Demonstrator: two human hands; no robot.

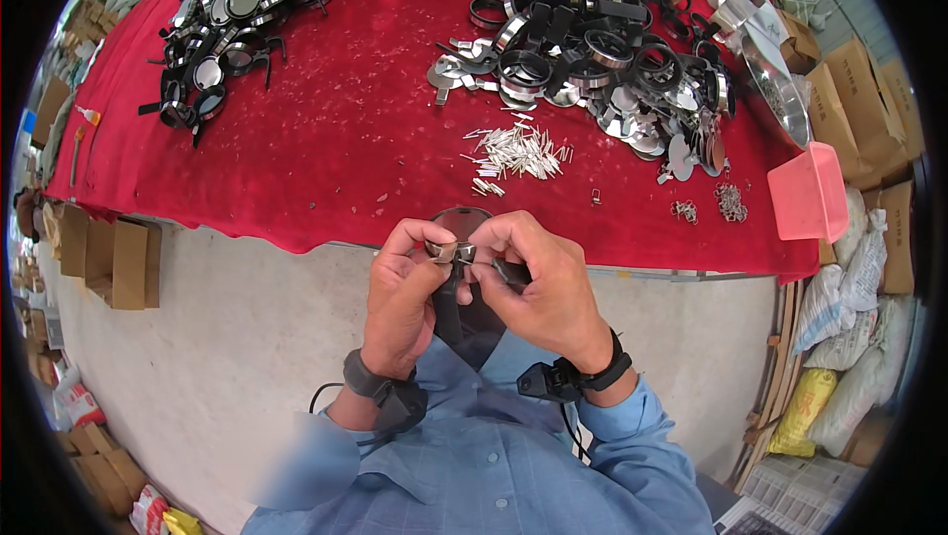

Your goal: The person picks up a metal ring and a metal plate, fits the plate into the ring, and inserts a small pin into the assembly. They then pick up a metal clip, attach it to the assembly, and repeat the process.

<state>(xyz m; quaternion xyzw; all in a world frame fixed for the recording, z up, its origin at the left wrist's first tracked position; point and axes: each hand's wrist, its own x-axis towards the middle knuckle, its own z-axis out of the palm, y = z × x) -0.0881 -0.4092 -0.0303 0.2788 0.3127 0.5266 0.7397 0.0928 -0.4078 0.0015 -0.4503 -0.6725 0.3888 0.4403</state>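
Close to the table's near edge, both hands hold a black-handled metal lid piece (447, 316) with a dark, shiny round disc (466, 223) on its far side. My left hand (400, 290) is closed, thumb and fingers pinching the metal joint between handle and disc. From the other side my right hand (541, 283) pinches at the same joint. A thin bright metal bit shows between the fingertips, too small to name. Another dark part shows under the right fingers, mostly hidden. Just beyond the hands lies a heap of small silver pins (518, 152) on the red cloth (326, 160).
Black-handled metal rings (592, 51) and loose discs are piled at the back right; finished-looking lidded pieces (232, 12) lie back left. Small wire clips (730, 201) sit near a pink plastic bin (808, 191). Cartons (123, 264) and sacks (839, 377) flank the table.
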